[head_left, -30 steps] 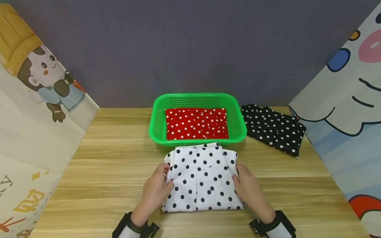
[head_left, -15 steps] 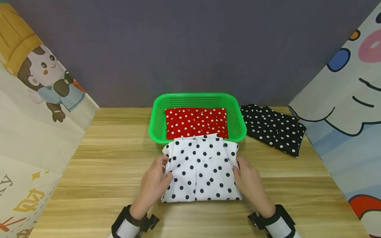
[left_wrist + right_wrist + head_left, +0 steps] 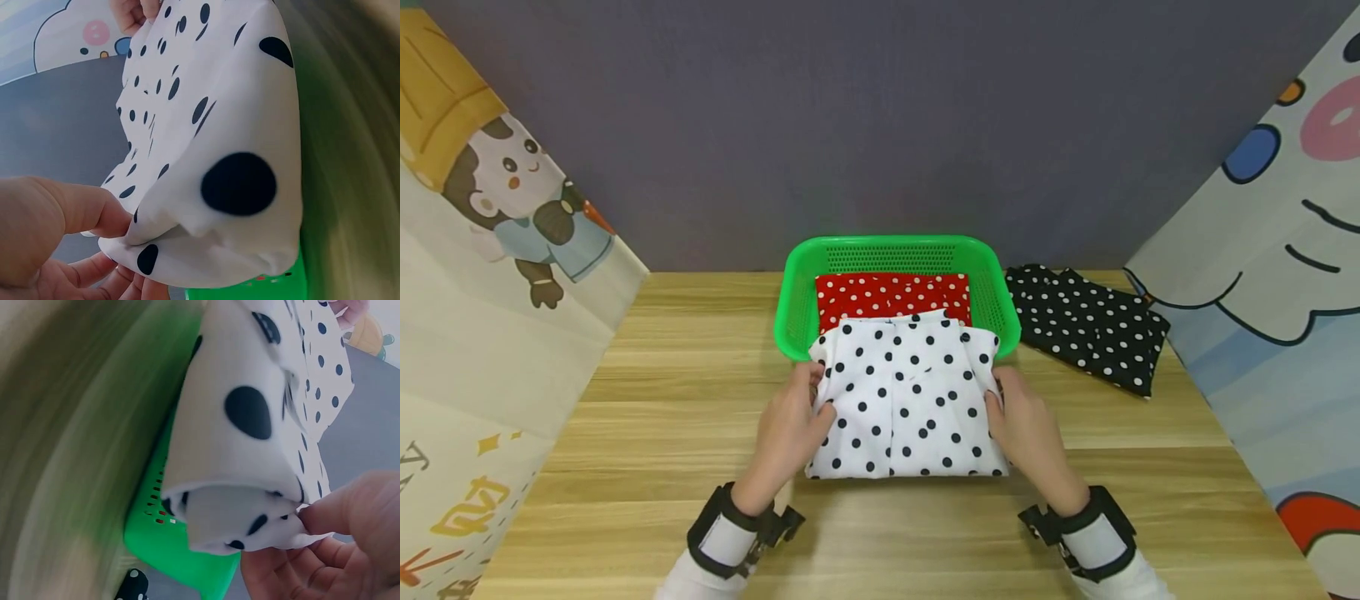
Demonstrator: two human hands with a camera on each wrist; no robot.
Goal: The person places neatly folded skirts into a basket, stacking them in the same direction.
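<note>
A folded white cloth with black dots (image 3: 910,408) is held between both hands. My left hand (image 3: 793,425) pinches its left edge, thumb on top and fingers beneath, as the left wrist view shows. On the opposite edge, my right hand (image 3: 1028,425) grips in the same way; the rolled folds of the cloth (image 3: 244,469) show beside its thumb. The cloth's far edge overlaps the front of a green plastic basket (image 3: 887,242). Inside the basket lies a folded red cloth with white dots (image 3: 891,293), its front part hidden by the white one.
A folded black cloth with white dots (image 3: 1090,329) lies on the wooden table (image 3: 685,400), right of the basket. Behind stands a dark grey wall (image 3: 880,125). Cartoon-printed panels (image 3: 497,250) flank the table on both sides.
Both hands have moved forward, away from the body, carrying the white dotted cloth from in front of the basket to over its front rim. The red and black cloths stay put.
</note>
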